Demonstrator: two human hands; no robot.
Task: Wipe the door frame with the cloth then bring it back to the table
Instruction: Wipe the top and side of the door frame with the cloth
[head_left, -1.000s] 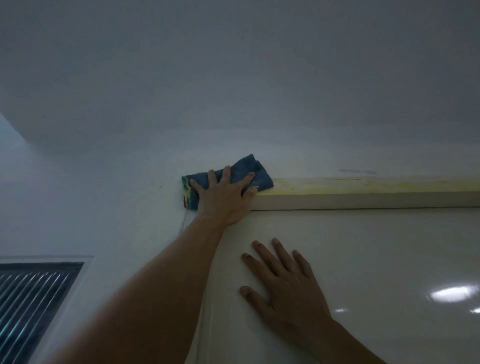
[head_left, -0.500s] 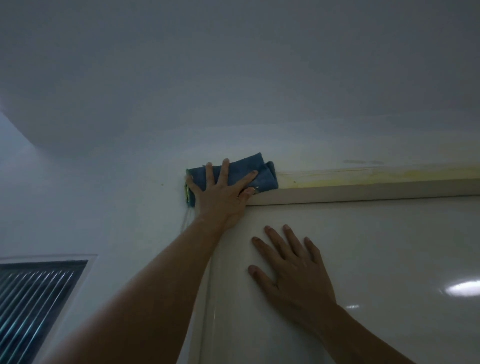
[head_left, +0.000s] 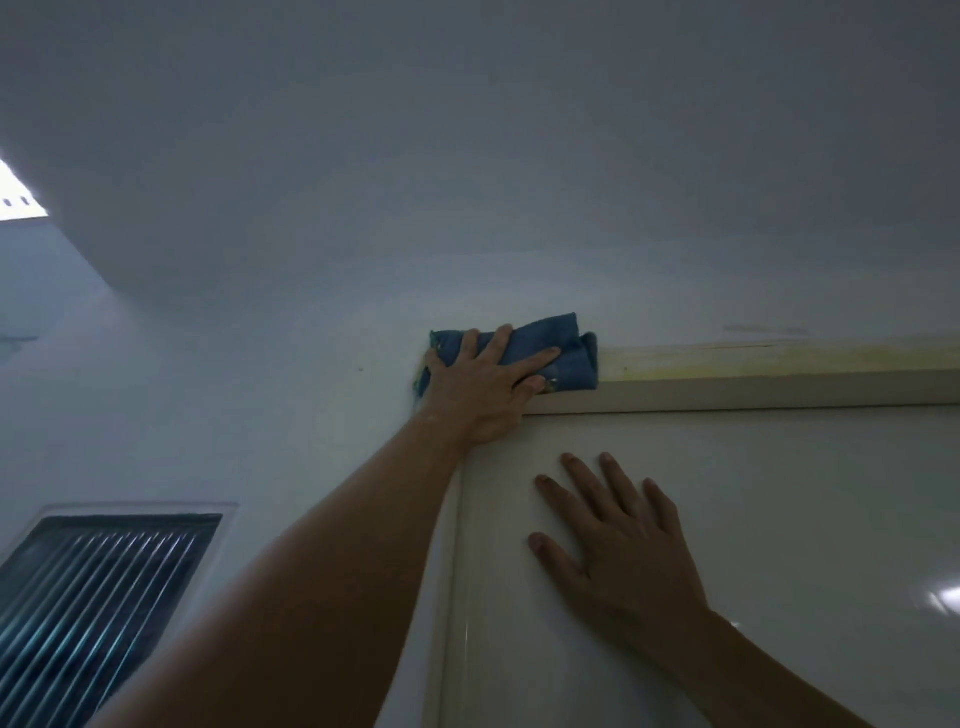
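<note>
- Cloth (head_left: 540, 353), blue and folded, lies pressed on the top-left corner of the door frame (head_left: 779, 384), at about 11 o'clock from the right hand.
- Left hand (head_left: 483, 389) lies flat on it, fingers spread, pinning rather than gripping.
- Right hand (head_left: 623, 551) rests open and empty on the door (head_left: 805, 545), bracing.
- Wiping is in hand; next likely a steady-pressure sweep toward 3 o'clock along the yellowed strip.

My one head-worn camera tilts steeply upward, close under the door frame (head_left: 779, 389), facing the ceiling (head_left: 467, 130); the frame's top rail runs right from my grip.
</note>
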